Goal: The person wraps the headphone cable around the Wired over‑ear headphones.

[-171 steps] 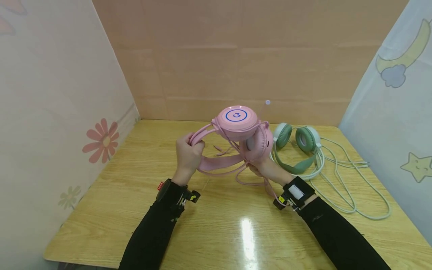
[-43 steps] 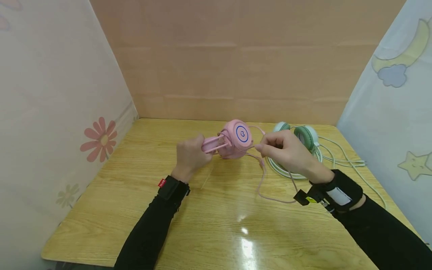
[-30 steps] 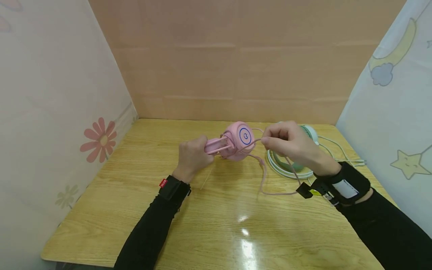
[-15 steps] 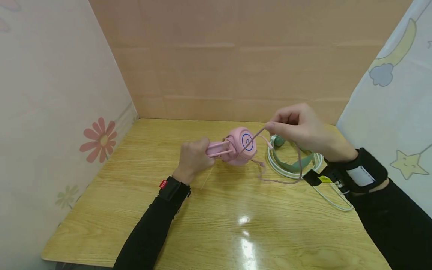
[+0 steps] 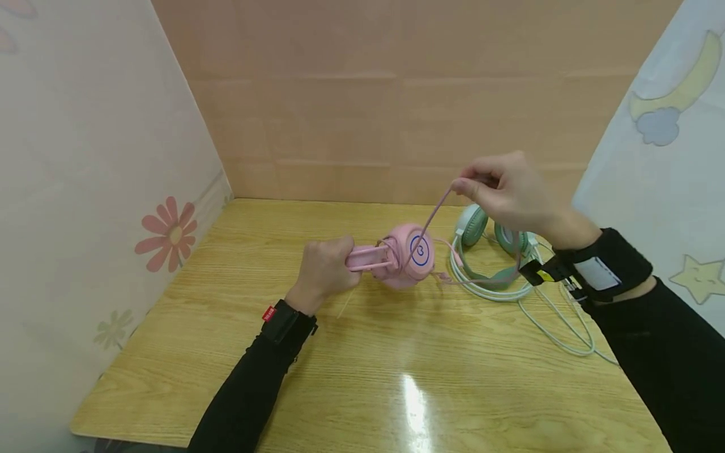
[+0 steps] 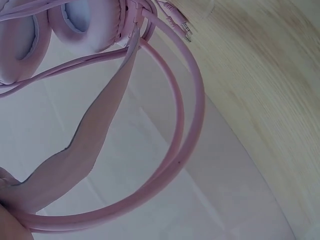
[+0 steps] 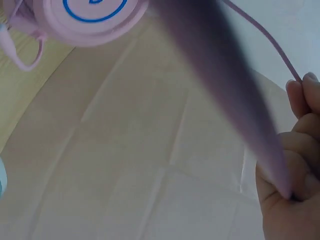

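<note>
Pink headphones (image 5: 401, 259) are held sideways over the table, and my left hand (image 5: 325, 272) grips their headband. Their ear cups face right, one showing a blue ring with a logo. My right hand (image 5: 515, 192), raised to the upper right, pinches the thin pink cable (image 5: 435, 212) between thumb and fingertips. From there the cable runs taut down to the ear cup, with strands wrapped around the cup's base. In the right wrist view more cable, blurred near the lens, passes through the curled fingers (image 7: 302, 177). The left wrist view shows metal-tipped plugs (image 6: 179, 22) beside the headband's inner strap (image 6: 97, 125).
Green and white headphones (image 5: 472, 225) lie at the right rear of the wooden table (image 5: 272, 377), partly behind the right arm. Their pale cable (image 5: 566, 343) spreads in loops to the right. A brown wall covering (image 5: 317, 113) stands behind, with patterned cloth on both sides.
Over five seconds ago both hands were on the pink headphones; since then the right hand has taken the cable. Lately it has risen, stretching the cable upward, while the left hand stays nearly still.
</note>
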The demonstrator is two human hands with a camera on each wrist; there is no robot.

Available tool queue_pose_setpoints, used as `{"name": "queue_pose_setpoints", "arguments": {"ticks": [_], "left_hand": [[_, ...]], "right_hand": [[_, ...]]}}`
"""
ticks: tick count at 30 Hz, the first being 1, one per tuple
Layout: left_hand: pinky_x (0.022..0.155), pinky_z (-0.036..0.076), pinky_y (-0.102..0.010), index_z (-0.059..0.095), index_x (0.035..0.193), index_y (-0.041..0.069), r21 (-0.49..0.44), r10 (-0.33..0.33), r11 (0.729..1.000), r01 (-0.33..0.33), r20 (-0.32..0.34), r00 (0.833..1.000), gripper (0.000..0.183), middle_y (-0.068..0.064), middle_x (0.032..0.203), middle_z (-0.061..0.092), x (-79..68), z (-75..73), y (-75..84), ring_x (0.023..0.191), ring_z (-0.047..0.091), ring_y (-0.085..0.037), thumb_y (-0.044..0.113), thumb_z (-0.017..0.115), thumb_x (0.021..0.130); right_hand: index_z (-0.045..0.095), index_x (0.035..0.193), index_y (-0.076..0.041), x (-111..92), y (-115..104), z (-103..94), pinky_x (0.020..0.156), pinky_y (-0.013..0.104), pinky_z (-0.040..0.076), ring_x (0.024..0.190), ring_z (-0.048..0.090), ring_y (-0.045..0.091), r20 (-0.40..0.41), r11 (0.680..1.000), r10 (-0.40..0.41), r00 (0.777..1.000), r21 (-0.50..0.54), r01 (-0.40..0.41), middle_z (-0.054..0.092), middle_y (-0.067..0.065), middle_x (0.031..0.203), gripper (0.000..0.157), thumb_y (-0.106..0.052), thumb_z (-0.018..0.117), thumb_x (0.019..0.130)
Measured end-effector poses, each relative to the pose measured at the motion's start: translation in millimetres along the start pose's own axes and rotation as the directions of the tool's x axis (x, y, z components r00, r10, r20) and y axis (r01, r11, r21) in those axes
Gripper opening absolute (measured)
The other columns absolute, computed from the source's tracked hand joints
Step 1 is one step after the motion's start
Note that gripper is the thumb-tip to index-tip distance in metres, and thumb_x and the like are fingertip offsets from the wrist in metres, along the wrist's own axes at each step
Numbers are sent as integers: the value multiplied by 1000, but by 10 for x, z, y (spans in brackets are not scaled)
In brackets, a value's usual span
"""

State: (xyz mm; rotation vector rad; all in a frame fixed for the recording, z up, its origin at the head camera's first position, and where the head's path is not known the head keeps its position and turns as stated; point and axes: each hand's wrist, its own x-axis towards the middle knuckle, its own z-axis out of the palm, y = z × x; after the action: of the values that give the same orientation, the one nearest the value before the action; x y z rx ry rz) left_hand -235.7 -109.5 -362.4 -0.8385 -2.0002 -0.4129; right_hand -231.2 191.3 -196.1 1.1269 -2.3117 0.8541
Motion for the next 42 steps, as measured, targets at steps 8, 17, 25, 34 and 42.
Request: {"name": "queue_pose_setpoints", "arguments": {"ticks": [8,17,25,34,42], "left_hand": [[39,23,-23,47,65,10,-39,22,999,-21,9,1000,24,4,51,39,10,-74,45,41,27,-7,1,67,53],[39,22,-23,46,63,10,-9,-5,1000,6,14,1000,22,5,51,36,-9,-99,13,41,25,-6,1,64,53],[39,28,-23,49,64,9,-57,-13,998,14,32,999,19,3,51,42,-1,-142,-2,41,30,-6,2,65,57],[42,27,-21,49,68,10,-209,60,977,-45,65,996,21,5,54,40,59,-214,79,45,31,-4,4,67,60],[41,29,-22,49,69,10,-248,48,968,-28,74,996,22,4,54,41,81,-250,102,43,32,-5,4,67,59]], "right_hand": [[72,81,-6,99,80,-64,49,19,27,47,34,1,40,972,-157,987,-169,162,46,-9,56,10,1,74,86],[70,78,-14,80,46,-219,44,22,29,43,35,1,194,978,-68,979,-183,105,48,-13,55,17,-5,71,92],[72,79,-15,127,87,-217,45,22,30,43,36,1,192,963,-75,979,-240,121,49,-13,55,14,-7,73,91],[73,84,-11,190,259,-77,49,20,28,47,33,1,141,975,-109,984,-178,133,48,-10,57,9,-3,75,88],[74,88,-8,249,329,35,52,21,29,51,36,5,116,985,-41,992,-163,60,47,-6,58,5,-6,73,92]]}}
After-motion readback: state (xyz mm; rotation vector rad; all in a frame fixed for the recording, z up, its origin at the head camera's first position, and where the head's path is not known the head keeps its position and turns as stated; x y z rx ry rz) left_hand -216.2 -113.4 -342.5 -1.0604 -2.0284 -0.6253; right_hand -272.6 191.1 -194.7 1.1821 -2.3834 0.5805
